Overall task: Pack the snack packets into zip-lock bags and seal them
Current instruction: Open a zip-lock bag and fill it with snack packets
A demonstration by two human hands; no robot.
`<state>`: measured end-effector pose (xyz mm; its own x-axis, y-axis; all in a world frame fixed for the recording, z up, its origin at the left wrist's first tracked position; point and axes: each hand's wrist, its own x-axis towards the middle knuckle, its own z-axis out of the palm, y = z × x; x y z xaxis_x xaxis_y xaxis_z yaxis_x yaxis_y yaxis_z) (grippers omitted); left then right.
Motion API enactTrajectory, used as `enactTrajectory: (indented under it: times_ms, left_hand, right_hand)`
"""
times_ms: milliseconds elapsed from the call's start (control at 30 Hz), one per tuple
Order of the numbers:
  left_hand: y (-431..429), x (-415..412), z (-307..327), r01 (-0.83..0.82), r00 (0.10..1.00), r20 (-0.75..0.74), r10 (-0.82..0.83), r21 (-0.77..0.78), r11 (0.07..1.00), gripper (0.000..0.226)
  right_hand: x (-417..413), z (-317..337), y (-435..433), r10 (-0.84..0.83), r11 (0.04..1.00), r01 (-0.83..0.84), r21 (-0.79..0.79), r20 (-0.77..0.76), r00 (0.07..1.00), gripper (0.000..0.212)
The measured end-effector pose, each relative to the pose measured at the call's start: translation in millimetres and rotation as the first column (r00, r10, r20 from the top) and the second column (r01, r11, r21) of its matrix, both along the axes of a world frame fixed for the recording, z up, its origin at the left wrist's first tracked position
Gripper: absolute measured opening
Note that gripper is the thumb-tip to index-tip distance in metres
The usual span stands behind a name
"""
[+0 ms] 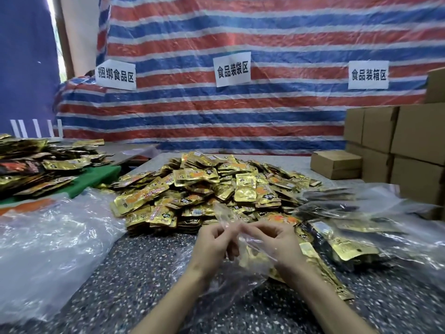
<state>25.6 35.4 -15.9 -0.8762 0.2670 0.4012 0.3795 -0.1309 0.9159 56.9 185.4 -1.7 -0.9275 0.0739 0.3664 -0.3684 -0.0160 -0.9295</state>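
A big heap of gold snack packets point(207, 186) lies on the speckled table point(134, 273) in front of me. Just before the heap, both hands hold a clear zip-lock bag point(250, 256) by its top edge. My left hand point(216, 244) pinches the rim on the left, and my right hand point(277, 242) pinches it on the right, fingertips almost meeting. Gold packets show through the bag below my hands. To the right lie filled clear bags of packets point(337, 239).
Crumpled clear plastic sheeting point(48, 237) covers the table's left side. A second pile of dark and gold packets point(36, 165) sits at far left on a green mat. Cardboard boxes point(397, 150) are stacked at right. A striped tarp with paper signs hangs behind.
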Motion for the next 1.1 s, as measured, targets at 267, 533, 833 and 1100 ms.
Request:
enactTrajectory:
  times_ms: [267,533,833,1100]
  left_hand:
    - [-14,-15,1,-0.110,0.993,0.064,0.100,0.164,0.980,0.028]
    - [-21,-22,1,-0.104,0.992,0.089,0.086,0.222,0.969,0.032]
    - [-24,-24,2,-0.107,0.992,0.090,0.089,0.225,0.969,0.039]
    - [-24,-21,2,-0.122,0.991,0.083,0.105,0.234,0.965,0.039]
  right_hand:
    - [-10,-1,12,-0.265,0.925,0.287,-0.248,0.119,0.957,0.023]
    - [-13,-4,20,-0.330,0.918,0.338,-0.209,0.073,0.941,0.033]
    - [-23,-17,48,-0.611,0.558,0.510,0.654,-0.091,0.786,0.073]
    - [-34,-26,46,-0.660,0.449,0.471,0.759,-0.073,0.747,0.053]
